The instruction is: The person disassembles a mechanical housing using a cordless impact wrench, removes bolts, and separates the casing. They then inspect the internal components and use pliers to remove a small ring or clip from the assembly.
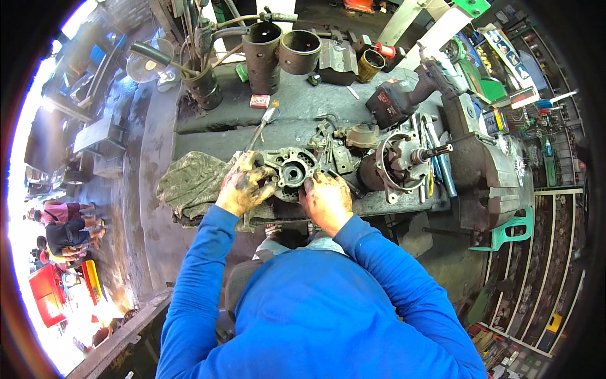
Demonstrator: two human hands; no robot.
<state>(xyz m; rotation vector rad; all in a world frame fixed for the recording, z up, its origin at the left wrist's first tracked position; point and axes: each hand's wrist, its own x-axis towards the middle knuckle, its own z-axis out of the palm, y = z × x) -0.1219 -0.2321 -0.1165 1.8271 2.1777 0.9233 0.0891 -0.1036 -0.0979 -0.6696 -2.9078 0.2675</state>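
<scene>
A round grey metal alternator end housing (305, 159) with a central bore lies at the bench's front edge. My left hand (245, 184), stained dark, has its fingers curled against the housing's left rim. My right hand (327, 201) grips the right rim, its fingertips partly hidden. Just beyond my left hand, a slim tool with a clear, rounded end (270, 115) lies slanted; its lower end is hidden by the hand. Small metal parts (341, 159) sit right behind the housing. To their right stands an alternator body with rotor and shaft (404, 162).
A crumpled greasy cloth (192, 184) lies at left. Dark metal cups (261, 60) and a tool-filled can (203, 88) stand at the back. A cordless impact wrench (401, 98), wrenches (440, 158) and a large bench vise (489, 170) occupy the right side.
</scene>
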